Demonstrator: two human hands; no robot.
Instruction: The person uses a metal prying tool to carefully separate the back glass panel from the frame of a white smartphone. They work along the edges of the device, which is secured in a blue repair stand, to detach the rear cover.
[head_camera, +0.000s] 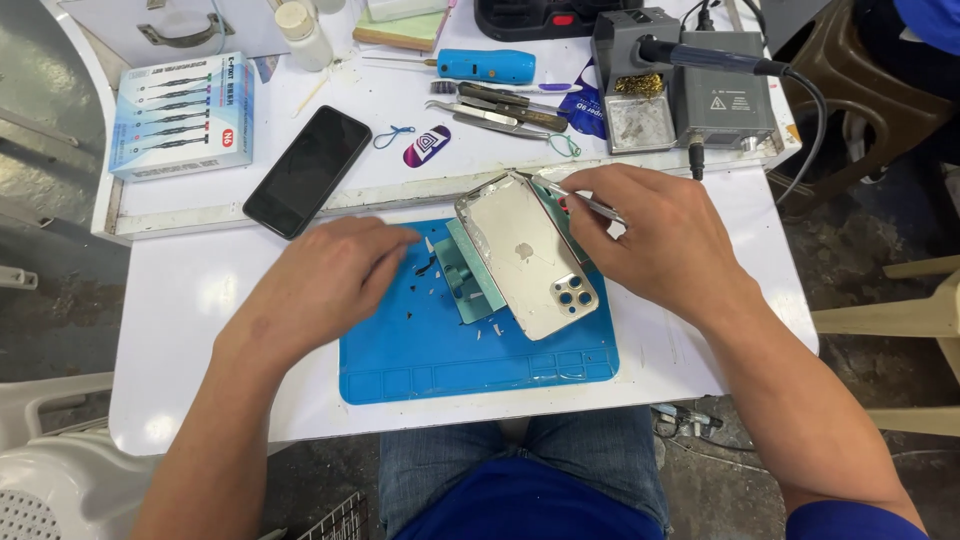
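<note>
A silver phone housing (528, 255) with a triple camera block lies back-up and tilted on a blue work mat (440, 350). My right hand (645, 235) holds the housing's top right edge and also grips thin metal tweezers (585, 203). My left hand (335, 275) rests palm-down on the mat's left edge, fingers reaching toward a pale green fixture (465, 275) under the housing. Small dark and white chips lie scattered on the mat.
A black phone (307, 170) lies face-up behind the mat. A screwdriver set box (183, 113) is at the far left. A soldering station (690, 85), blue handle tool (487, 66), loose tweezers (495, 105) and a white bottle (303, 35) line the back.
</note>
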